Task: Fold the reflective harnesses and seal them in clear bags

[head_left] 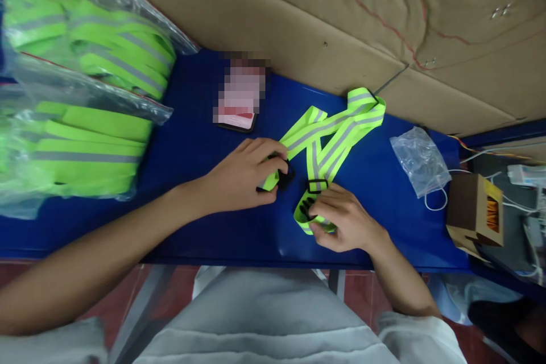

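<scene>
A lime-yellow reflective strap (335,131) with a grey stripe lies in loose folds across the blue table. My left hand (251,173) is closed on one end of it, where a dark buckle part shows under the fingers. My right hand (341,216) pinches a looped end of the strap, with black plastic buckle prongs (305,206) by the fingertips. Just above the right hand a black slider (318,185) sits on the webbing. The fingers hide part of both ends.
Plastic bags of folded straps (89,148) lie at the left. A phone (239,96) rests behind my left hand. On the right are a crumpled clear bag (420,159), a small cardboard box (471,210) and cables. A brown covered panel (290,23) borders the table's back.
</scene>
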`<state>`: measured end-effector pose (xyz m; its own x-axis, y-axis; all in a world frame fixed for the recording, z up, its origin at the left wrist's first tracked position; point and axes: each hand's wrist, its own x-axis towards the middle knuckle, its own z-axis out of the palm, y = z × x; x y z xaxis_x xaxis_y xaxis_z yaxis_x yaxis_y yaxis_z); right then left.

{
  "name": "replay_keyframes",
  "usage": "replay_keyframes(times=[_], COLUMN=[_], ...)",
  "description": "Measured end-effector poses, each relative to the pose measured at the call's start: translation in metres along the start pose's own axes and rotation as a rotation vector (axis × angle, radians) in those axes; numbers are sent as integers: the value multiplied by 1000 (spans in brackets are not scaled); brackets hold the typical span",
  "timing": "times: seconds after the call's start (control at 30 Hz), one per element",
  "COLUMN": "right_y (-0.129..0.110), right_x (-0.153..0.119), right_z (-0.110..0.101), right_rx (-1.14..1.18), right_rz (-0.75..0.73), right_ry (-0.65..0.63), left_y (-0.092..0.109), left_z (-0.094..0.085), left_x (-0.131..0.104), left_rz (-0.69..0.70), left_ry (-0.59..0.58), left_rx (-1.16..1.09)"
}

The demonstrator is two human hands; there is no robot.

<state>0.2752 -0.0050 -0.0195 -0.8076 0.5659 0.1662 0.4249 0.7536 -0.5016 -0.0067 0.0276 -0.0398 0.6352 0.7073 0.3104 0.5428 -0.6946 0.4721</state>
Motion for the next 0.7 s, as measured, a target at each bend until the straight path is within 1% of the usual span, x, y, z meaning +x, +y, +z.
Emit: replay_keyframes(times=[0.1, 0.17, 0.3, 0.43, 0.5, 0.6, 0.7], right_y=[6, 8, 8, 3, 1, 3, 7], right_x=[-4, -6, -8, -10, -12, -18, -25], right_z=[-7, -12, -19, -26, -28, -32, -40], right_rx=[-70, -134, -222, -125, -94, -79, -92], right_rz=[16, 76, 276, 393, 419, 437, 464], right_ry=[52, 58, -23, -113, -142, -158, -136], left_y=[1, 6, 11, 8, 5, 2, 2], left_z=[-8, -13, -20, -16, -12, -7, -6], left_x=[2, 2, 2, 4, 5, 5, 4], left_rz=[-83, -130, -236, -328, -385, -460, -481], left_ry=[72, 95, 161, 125, 125, 125, 154], left_rx=[-231, -315, -235, -255, -189, 0, 173])
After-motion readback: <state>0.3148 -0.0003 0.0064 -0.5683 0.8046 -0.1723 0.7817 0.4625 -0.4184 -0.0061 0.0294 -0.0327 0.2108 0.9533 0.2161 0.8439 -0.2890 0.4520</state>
